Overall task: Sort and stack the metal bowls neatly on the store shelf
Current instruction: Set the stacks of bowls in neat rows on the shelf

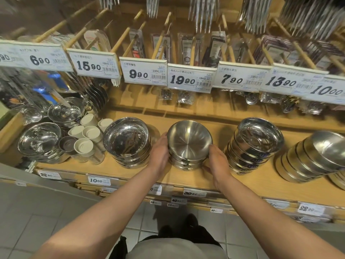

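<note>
Head view, looking down: both my hands are on the middle stack of metal bowls (188,146), which stands on the wooden shelf (186,176) at the centre of the picture. My left hand (158,154) lies against the stack's 9 o'clock side, fingers curved round the rims toward the back. My right hand (217,159) cups the 3 o'clock side, fingers wrapped round the lower bowls near the shelf board. So both hands grip the stack between them. Its top bowl is brushed steel and tilts a little toward the back of the shelf.

At 9 o'clock from this stack, just beside my left hand, stands a shiny bowl stack (127,142). Farther toward 9 o'clock is a cluster of pale cups (87,135), then two more shiny bowl piles (40,142) at the shelf's far end. At 3 o'clock from my right hand stands a taller bowl stack (255,143), leaning slightly, and beyond it at the frame edge a leaning row of bowls (313,159) resting against one another.

At 12 o'clock, above the shelf, hangs a row of price tags (189,79) on wooden pegs, with packaged utensils (184,49) behind them. At 6 o'clock smaller price labels (99,180) line the shelf's front edge, with grey floor tiles (37,212) below.
</note>
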A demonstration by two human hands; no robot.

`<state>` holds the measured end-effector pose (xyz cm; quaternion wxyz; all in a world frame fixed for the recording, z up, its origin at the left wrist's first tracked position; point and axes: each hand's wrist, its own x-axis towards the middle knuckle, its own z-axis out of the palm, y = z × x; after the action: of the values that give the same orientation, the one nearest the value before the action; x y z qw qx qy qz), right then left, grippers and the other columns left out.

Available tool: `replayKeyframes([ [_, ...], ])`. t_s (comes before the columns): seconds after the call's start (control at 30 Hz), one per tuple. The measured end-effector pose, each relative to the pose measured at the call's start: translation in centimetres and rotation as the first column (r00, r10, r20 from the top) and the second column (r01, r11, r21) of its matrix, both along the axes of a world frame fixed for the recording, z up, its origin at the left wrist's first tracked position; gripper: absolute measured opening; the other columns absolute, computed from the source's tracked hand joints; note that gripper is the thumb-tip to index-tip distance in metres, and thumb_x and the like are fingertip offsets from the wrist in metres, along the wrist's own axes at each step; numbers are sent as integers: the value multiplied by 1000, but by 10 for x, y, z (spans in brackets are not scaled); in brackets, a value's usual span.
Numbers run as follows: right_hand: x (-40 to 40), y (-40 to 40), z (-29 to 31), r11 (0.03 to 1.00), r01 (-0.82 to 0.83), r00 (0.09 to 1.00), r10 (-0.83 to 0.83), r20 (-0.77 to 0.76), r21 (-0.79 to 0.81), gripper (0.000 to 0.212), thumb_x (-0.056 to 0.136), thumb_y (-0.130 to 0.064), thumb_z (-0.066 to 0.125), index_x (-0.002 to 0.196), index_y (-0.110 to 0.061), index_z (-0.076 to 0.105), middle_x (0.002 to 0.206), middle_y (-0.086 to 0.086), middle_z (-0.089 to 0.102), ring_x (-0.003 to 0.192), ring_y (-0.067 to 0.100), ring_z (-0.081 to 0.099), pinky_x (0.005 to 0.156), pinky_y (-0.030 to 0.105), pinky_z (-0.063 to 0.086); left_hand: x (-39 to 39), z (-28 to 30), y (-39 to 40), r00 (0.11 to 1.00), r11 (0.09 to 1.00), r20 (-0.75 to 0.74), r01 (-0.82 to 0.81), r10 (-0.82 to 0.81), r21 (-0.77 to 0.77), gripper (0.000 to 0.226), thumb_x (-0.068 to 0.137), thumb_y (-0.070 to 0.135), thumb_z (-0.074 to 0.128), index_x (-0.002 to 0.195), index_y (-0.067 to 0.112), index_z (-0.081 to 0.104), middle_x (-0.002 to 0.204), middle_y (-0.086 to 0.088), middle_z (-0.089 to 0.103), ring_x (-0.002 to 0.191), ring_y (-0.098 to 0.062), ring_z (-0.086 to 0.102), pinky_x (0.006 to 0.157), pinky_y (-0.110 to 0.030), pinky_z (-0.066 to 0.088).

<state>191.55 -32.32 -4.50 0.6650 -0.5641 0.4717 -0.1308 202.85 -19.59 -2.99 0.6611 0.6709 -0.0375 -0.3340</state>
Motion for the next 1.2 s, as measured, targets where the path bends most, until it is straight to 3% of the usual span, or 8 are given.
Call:
replayKeyframes([
  [0.1, -1, 2, 4, 1000, -12, 1000, 12, 10, -27, 31, 97, -34, 44, 107, -45, 71, 101, -25, 70, 111, 10, 59, 106, 51, 47, -2, -2, 5, 991, 999, 129, 19, -24, 38, 38, 106, 30, 36, 100, 35, 73, 89, 30, 70, 84, 15, 63, 80, -26, 48],
  [0.23, 1, 3, 9, 999, -10, 1000, 9, -7, -42, 31, 97, -36, 46, 93, -51, 72, 100, -24, 72, 110, 10, 60, 105, 44, 46, -3, 3, 5, 987, 993, 160, 15, -34, 118, 45, 102, 31, 36, 82, 39, 75, 85, 20, 72, 95, -6, 66, 91, -34, 53],
  [0.37, 6, -1, 15, 998, 3, 999, -6, -44, -56, 30, 95, -43, 46, 112, -39, 71, 125, -10, 66, 118, 18, 57, 106, 45, 44, -2, 1, 3, 991, 991, 129, -42, 26, 125, 34, 98, 30, 46, 87, 21, 76, 87, 6, 71, 89, -11, 65, 79, -25, 51],
  [0.53, 16, -8, 14, 996, 38, 998, -41, -45, -75, 33, 96, -40, 47, 71, -38, 69, 90, -17, 62, 87, 6, 55, 93, 41, 47, 0, -3, 4, 993, 987, 94, -83, 71, 134, 31, 100, 14, 48, 79, 8, 70, 73, 8, 67, 74, -6, 60, 72, -23, 48],
  [0.7, 20, -11, 15, 996, 69, 995, -72, -69, -48, 29, 94, -37, 47, 77, -22, 65, 103, 6, 69, 94, 20, 61, 97, 46, 49, 4, -1, 0, 990, 971, 95, -124, 107, 202, 33, 102, 13, 42, 80, 2, 65, 82, -8, 64, 80, -19, 57, 73, -30, 45],
  [0.93, 22, -11, 18, 996, 77, 992, -81, -102, -39, 37, 90, -47, 50, 101, -17, 68, 109, 4, 67, 102, 24, 61, 100, 49, 50, 9, 0, 2, 991, 961, 72, -124, 110, 248, 37, 104, 16, 43, 91, -9, 67, 98, -22, 71, 89, -25, 60, 85, -37, 50],
  [1.07, 24, -8, 21, 998, 63, 994, -62, -92, 3, 42, 88, -47, 48, 110, -18, 67, 113, 6, 68, 107, 26, 61, 103, 52, 49, 7, 0, -1, 990, 953, 63, -137, 124, 272, 32, 106, 18, 42, 79, 19, 60, 89, -3, 64, 96, -25, 56, 88, -33, 44],
  [1.2, 24, -9, 21, 996, 75, 994, -71, -81, 55, 40, 87, -46, 43, 105, -22, 69, 112, 7, 68, 105, 24, 60, 101, 51, 49, 2, 1, -5, 988, 952, 23, -154, 154, 265, 25, 107, 22, 39, 115, 12, 61, 110, -8, 65, 109, -28, 59, 101, -38, 48],
])
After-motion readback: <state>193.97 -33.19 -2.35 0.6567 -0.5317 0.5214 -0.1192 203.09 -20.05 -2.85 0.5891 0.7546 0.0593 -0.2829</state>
